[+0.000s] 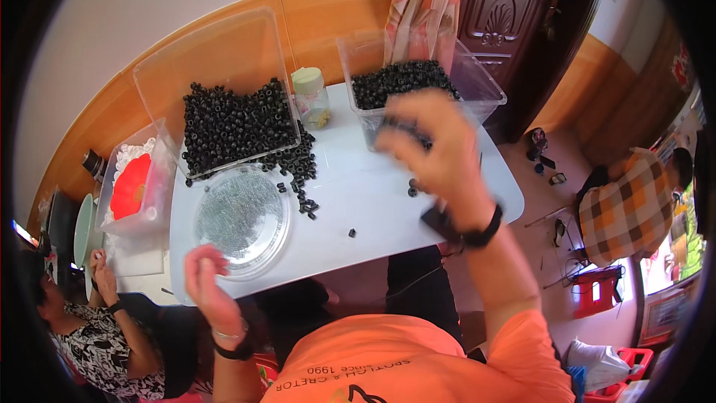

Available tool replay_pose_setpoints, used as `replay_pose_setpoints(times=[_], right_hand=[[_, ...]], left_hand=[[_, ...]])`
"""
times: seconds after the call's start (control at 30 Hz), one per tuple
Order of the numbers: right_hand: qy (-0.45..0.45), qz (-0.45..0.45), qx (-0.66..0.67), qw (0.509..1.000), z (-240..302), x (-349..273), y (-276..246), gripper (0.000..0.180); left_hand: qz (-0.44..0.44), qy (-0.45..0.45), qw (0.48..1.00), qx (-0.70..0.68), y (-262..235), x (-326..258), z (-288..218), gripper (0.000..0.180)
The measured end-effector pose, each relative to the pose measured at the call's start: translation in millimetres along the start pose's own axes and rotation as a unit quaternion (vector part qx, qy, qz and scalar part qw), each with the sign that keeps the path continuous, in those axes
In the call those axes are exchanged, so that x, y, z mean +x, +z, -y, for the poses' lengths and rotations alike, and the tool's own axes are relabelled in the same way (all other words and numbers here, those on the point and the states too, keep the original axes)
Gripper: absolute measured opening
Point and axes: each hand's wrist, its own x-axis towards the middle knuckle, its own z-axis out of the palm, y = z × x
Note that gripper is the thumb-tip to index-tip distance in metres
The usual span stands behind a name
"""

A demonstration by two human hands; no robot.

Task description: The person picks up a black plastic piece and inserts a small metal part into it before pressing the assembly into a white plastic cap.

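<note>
My right hand [440,145] is raised in front of the right-hand clear bin [477,89], blurred by motion. Its thumb and curved fingers are apart, and I make out nothing between them. Beside the near rim of a round clear dish [280,242], my left hand [209,287] has its fingers bent together. Its fingertips are smeared, so whatever they hold cannot be made out. Small shiny grey pieces [239,209] cover much of the dish. Black ring-shaped parts [239,123] fill the tipped left bin [168,67] and spill onto the white table [343,194]. More black rings [403,82] lie in the right bin.
A lidded jar [309,97] stands between the bins. One loose black ring [352,233] sits near the table's front edge. At the left are a plastic box with a red item [132,186] and a seated person [104,328]. Another person [626,209] sits at the far right.
</note>
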Motion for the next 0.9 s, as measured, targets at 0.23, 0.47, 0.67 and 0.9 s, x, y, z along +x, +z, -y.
replay_pose_setpoints(times=[0.23, 0.47, 0.67, 0.9], right_hand=[[0.140, -0.113, -0.009, 0.984, -52.9, 22.5, -66.0, 0.030], [0.330, -0.089, -0.136, 0.930, -128.7, -101.2, -107.2, 0.038], [0.410, 0.003, -0.191, 0.892, -160.5, -160.6, -105.7, 0.041], [0.391, 0.113, -0.210, 0.889, -163.0, -171.7, -92.4, 0.044]], left_hand=[[-0.144, -0.019, 0.972, 0.183, -104.6, 25.9, 88.5, 0.026], [-0.113, -0.026, 0.958, 0.263, -107.5, 29.0, 117.4, 0.031], [-0.105, -0.045, 0.937, 0.330, -92.5, 26.1, 100.6, 0.031], [-0.117, -0.086, 0.939, 0.313, -108.2, 23.2, 105.6, 0.031]])
